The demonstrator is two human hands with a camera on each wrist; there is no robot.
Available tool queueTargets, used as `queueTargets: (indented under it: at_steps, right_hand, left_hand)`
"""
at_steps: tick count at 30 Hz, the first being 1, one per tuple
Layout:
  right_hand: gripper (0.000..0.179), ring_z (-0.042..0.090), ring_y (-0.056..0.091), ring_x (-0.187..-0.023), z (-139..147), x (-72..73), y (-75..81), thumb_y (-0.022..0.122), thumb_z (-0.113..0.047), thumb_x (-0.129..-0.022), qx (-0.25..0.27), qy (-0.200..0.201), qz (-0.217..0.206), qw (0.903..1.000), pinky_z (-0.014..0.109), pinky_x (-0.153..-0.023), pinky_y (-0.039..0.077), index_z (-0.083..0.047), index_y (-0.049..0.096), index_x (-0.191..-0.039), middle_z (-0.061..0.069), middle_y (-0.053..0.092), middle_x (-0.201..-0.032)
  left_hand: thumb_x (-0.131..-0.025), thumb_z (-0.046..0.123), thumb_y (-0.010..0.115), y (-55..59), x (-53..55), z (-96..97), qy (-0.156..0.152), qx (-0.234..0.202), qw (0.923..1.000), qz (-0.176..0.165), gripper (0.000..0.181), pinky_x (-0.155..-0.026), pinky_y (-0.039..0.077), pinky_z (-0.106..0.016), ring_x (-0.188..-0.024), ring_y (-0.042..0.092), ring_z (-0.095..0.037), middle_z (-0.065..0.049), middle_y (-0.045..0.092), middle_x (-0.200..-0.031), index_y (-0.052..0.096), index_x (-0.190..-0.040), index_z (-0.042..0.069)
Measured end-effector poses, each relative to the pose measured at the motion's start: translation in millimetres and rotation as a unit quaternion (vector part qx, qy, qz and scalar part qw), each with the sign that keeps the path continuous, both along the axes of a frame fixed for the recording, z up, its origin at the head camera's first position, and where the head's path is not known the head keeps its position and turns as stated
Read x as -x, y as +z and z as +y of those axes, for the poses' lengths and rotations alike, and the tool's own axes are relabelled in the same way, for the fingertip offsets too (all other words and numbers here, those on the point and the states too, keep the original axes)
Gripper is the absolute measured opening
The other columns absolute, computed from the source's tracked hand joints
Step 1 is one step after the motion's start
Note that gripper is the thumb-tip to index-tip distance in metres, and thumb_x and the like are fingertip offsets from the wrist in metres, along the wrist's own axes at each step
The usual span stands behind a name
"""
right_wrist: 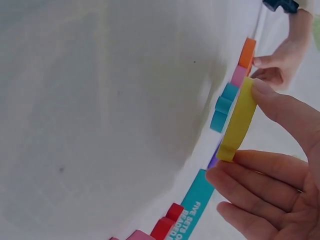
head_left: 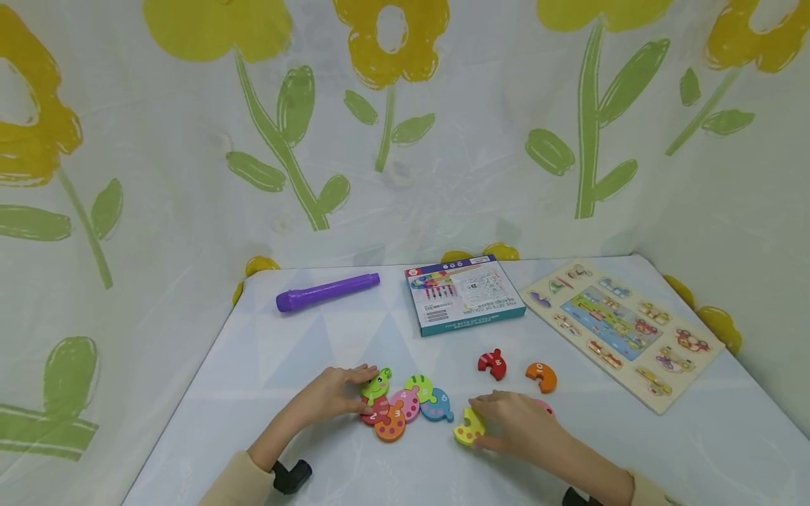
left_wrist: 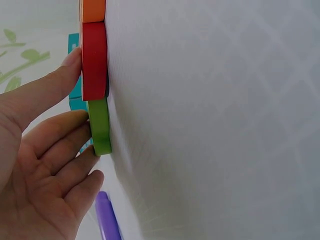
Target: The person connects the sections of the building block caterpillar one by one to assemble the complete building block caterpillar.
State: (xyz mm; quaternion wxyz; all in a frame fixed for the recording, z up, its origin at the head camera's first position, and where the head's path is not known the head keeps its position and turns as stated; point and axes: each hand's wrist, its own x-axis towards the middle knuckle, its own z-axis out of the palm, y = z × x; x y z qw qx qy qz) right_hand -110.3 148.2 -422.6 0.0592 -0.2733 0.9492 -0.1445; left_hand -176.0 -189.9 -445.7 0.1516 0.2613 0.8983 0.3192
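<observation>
My left hand (head_left: 324, 398) rests beside a row of joined wooden caterpillar puzzle pieces. Its thumb touches the red piece (left_wrist: 94, 62) and its fingertips touch the green head piece (head_left: 376, 385), which has a face on it. An orange piece (head_left: 389, 426), a pink one (head_left: 407, 403), a green striped one (head_left: 419, 386) and a blue one (head_left: 436, 406) follow in a curve. Between thumb and fingers, my right hand (head_left: 528, 425) pinches a yellow puzzle piece (right_wrist: 240, 120) with dots, right of the blue piece and apart from it.
Loose red (head_left: 493, 364) and orange (head_left: 542, 377) puzzle pieces lie beyond my right hand, which partly hides a pink piece (head_left: 544, 406). Farther back are a purple microphone-shaped tube (head_left: 328, 292), a flat box (head_left: 465, 295) and a wooden peg puzzle board (head_left: 623, 334).
</observation>
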Motion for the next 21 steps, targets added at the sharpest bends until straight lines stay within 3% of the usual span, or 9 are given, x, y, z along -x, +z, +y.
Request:
queueTargets:
  at_steps: [14, 21]
  right_hand:
    - [0.052, 0.024, 0.067, -0.099, -9.9, 5.6, -0.9, 0.083, -0.039, -0.073, 0.016, -0.003, 0.012, 0.9998, 0.040, -0.081, 0.057, -0.007, 0.072, -0.113, 0.005, 0.072, -0.107]
    - [0.053, 0.024, 0.066, -0.103, -15.2, 11.2, -6.4, 0.082, -0.040, -0.074, 0.024, -0.015, -0.003, 0.9996, 0.042, -0.083, 0.056, -0.008, 0.071, -0.115, 0.005, 0.071, -0.110]
  left_hand:
    - [-0.080, 0.021, 0.079, -0.6, 0.6, 0.2, 0.003, 0.003, 1.0000, -0.005, 0.061, -0.108, 0.034, -0.051, -0.134, 0.041, -0.029, -0.010, 0.047, -0.143, 0.056, -0.136, 0.009]
    - [-0.081, 0.020, 0.079, -0.3, 0.4, -0.2, 0.005, 0.006, 1.0000, -0.005, 0.061, -0.107, 0.035, -0.050, -0.134, 0.041, -0.029, -0.010, 0.047, -0.143, 0.055, -0.136, 0.009]
